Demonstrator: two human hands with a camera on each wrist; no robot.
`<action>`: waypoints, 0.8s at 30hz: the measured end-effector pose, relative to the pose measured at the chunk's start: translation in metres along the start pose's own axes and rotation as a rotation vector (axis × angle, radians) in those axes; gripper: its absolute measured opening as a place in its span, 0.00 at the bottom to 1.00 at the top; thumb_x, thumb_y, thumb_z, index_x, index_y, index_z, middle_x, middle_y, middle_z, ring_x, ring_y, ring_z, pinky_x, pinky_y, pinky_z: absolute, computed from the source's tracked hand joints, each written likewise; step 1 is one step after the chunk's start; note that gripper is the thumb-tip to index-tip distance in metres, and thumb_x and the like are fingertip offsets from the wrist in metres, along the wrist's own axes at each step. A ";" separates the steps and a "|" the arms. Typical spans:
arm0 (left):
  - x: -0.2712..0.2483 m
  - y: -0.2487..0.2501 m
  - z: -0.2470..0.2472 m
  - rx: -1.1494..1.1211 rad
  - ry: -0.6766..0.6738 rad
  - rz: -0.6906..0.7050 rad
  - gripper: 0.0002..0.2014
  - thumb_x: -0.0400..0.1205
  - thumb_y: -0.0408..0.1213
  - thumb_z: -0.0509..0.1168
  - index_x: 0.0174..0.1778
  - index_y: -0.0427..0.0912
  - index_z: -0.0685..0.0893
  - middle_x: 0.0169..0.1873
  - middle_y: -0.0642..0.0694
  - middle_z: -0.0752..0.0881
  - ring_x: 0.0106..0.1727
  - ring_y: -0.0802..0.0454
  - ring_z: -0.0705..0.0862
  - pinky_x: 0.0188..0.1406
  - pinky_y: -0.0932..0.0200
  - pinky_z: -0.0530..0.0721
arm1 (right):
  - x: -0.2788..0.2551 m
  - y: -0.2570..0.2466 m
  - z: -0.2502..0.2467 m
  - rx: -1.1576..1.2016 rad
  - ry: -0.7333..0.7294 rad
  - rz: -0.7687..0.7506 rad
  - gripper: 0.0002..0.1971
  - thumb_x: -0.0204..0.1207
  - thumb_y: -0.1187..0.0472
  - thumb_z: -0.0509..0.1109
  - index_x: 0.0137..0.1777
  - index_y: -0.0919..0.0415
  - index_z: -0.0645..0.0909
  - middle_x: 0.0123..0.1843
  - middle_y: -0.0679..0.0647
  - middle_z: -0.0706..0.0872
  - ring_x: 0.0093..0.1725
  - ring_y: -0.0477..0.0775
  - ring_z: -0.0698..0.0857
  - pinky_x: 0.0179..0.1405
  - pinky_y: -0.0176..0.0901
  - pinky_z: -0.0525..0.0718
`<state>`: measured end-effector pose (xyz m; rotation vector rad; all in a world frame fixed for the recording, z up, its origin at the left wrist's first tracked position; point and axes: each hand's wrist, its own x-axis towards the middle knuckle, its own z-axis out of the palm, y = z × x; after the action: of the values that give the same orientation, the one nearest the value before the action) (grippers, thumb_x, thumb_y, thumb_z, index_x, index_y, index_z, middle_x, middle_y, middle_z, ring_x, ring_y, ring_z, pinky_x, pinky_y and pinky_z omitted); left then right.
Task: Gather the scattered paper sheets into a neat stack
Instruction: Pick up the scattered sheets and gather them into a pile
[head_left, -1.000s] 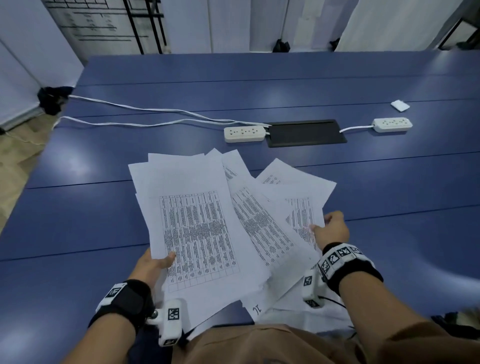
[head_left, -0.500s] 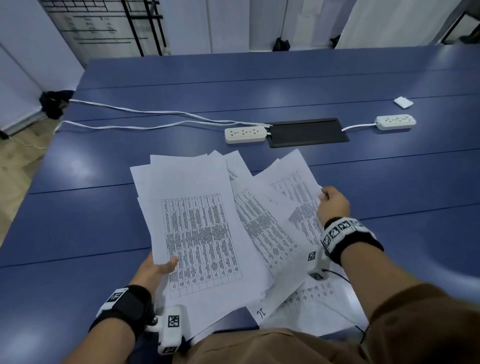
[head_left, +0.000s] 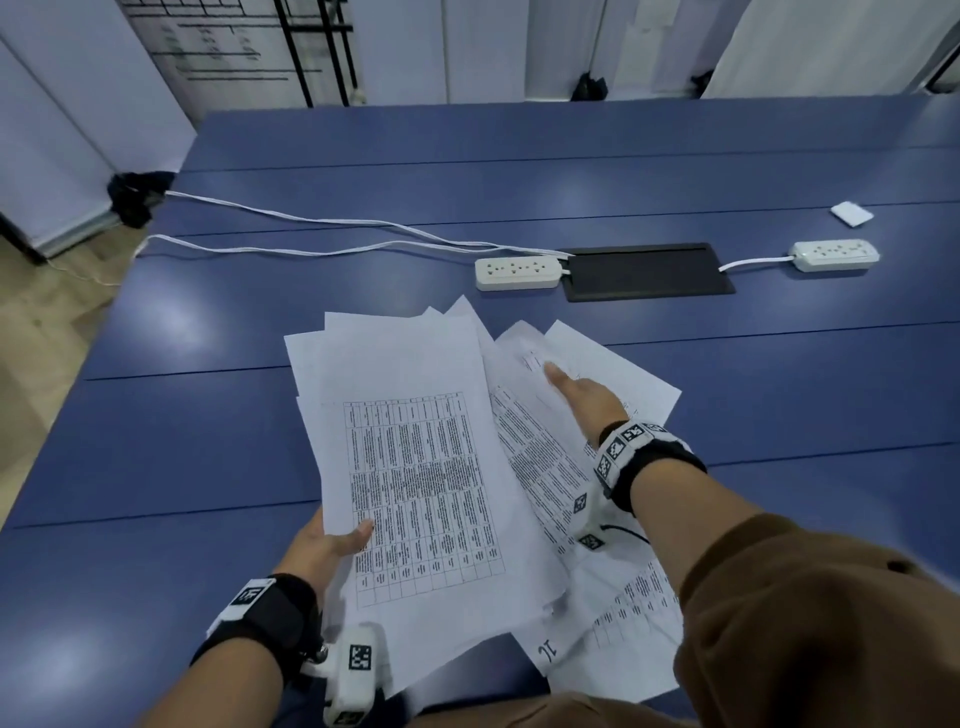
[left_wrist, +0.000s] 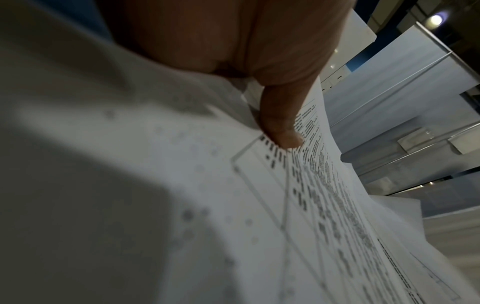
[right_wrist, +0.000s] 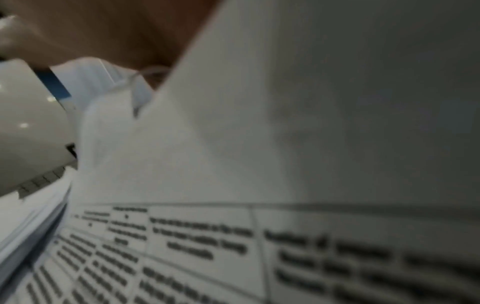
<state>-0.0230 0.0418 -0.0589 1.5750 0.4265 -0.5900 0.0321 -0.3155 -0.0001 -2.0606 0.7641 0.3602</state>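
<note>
Several white printed paper sheets (head_left: 415, 467) are fanned out over the blue table (head_left: 519, 171) in front of me. My left hand (head_left: 337, 543) grips the fan's near left edge, with the thumb (left_wrist: 283, 131) pressed on the top sheet (left_wrist: 311, 205). My right hand (head_left: 576, 392) is stretched forward with straight fingers over the right-hand sheets (head_left: 613, 364). Its fingertips are partly hidden by a sheet edge. Close under that hand (right_wrist: 103, 30), a blank sheet (right_wrist: 285, 123) fills the right wrist view. Another sheet (head_left: 613, 639) lies flat by the near table edge.
Behind the papers sit a white power strip (head_left: 518, 272), a black panel (head_left: 647, 271) set in the table and a second power strip (head_left: 835, 254). White cables (head_left: 311, 223) run to the table's left edge. A small white square (head_left: 852, 214) lies far right.
My right hand has moved forward and left from the right sheets' edge, its fingers now straight. The right sheets slid toward the fan. The left hand kept its grip.
</note>
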 end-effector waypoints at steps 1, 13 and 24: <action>0.000 0.001 0.000 -0.012 -0.006 0.000 0.28 0.79 0.30 0.72 0.75 0.41 0.74 0.64 0.45 0.84 0.67 0.46 0.79 0.72 0.52 0.69 | -0.002 0.000 -0.001 -0.006 0.005 -0.001 0.53 0.60 0.19 0.63 0.75 0.60 0.70 0.73 0.58 0.77 0.70 0.61 0.76 0.71 0.56 0.72; -0.009 0.006 -0.002 -0.168 -0.044 -0.003 0.24 0.81 0.27 0.67 0.72 0.46 0.71 0.64 0.49 0.81 0.70 0.50 0.75 0.73 0.54 0.65 | -0.024 0.010 -0.039 0.018 0.232 -0.111 0.14 0.60 0.68 0.82 0.45 0.62 0.86 0.44 0.59 0.90 0.45 0.60 0.88 0.46 0.46 0.85; -0.021 0.011 0.010 -0.157 -0.035 -0.007 0.22 0.80 0.25 0.68 0.68 0.45 0.73 0.56 0.50 0.84 0.64 0.46 0.79 0.70 0.52 0.69 | -0.129 -0.069 -0.139 0.491 0.421 -0.503 0.15 0.65 0.72 0.79 0.49 0.56 0.83 0.46 0.51 0.90 0.41 0.44 0.90 0.39 0.37 0.89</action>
<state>-0.0348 0.0321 -0.0376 1.4126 0.4419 -0.5748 -0.0270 -0.3514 0.1895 -1.7822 0.4785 -0.5109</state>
